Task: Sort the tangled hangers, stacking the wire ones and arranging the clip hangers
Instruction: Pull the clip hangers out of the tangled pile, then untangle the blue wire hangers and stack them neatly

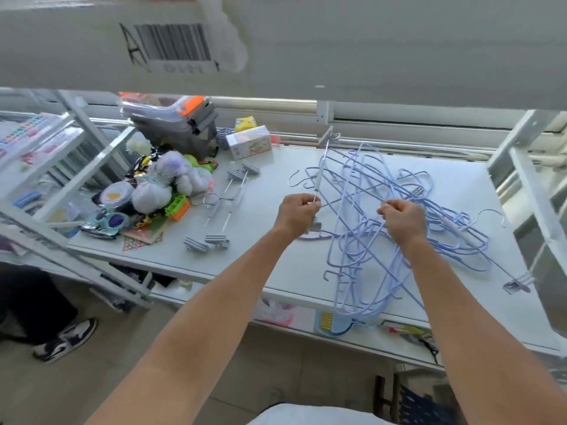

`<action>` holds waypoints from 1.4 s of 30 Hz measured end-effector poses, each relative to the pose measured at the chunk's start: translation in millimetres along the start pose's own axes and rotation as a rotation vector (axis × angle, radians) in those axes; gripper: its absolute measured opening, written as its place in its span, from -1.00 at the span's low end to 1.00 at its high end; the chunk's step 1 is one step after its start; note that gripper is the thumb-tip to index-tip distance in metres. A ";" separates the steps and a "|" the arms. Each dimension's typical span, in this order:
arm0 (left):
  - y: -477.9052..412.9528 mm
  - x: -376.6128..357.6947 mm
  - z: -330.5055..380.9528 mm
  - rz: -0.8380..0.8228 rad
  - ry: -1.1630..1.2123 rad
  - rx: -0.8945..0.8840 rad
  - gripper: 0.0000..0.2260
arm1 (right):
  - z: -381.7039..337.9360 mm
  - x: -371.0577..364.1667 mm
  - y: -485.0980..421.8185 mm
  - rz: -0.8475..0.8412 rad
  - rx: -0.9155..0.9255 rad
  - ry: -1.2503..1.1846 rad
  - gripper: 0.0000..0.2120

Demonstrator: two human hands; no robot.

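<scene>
A tangle of light blue wire hangers (380,228) lies on the right half of the white table (264,259), reaching over its front edge. My left hand (299,213) is shut on the metal rod of a clip hanger (320,176) that runs up through the tangle to a clip near the far edge. My right hand (402,220) is shut on blue wires in the middle of the tangle. Two clip hangers (222,207) lie side by side left of my hands, apart from the tangle. Another clip hanger (518,285) sticks out at the tangle's right.
Soft toys, a green-orange block, sunglasses and tins (147,191) crowd the table's left end. A grey case (175,124) and a small box (250,145) stand at the back. White shelf frames flank both sides. A person's shoe (66,340) is on the floor at the left.
</scene>
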State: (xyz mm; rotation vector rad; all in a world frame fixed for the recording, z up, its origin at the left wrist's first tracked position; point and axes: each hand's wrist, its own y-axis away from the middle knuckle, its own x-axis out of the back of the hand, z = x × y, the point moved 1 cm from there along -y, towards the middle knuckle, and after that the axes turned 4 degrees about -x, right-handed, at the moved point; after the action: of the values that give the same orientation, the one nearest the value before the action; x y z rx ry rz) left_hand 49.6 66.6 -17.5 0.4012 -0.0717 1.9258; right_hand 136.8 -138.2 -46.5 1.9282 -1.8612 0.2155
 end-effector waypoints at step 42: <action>19.8 -109.7 -6.0 -0.018 -0.961 -0.126 -0.59 | 33.0 86.9 -1.4 -0.202 -0.339 0.437 -0.76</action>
State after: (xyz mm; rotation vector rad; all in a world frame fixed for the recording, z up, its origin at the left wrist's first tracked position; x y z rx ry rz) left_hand 66.3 -37.4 -54.4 1.1960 -0.8016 1.5426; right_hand 138.5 -231.0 -40.2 1.6600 -1.3166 0.2197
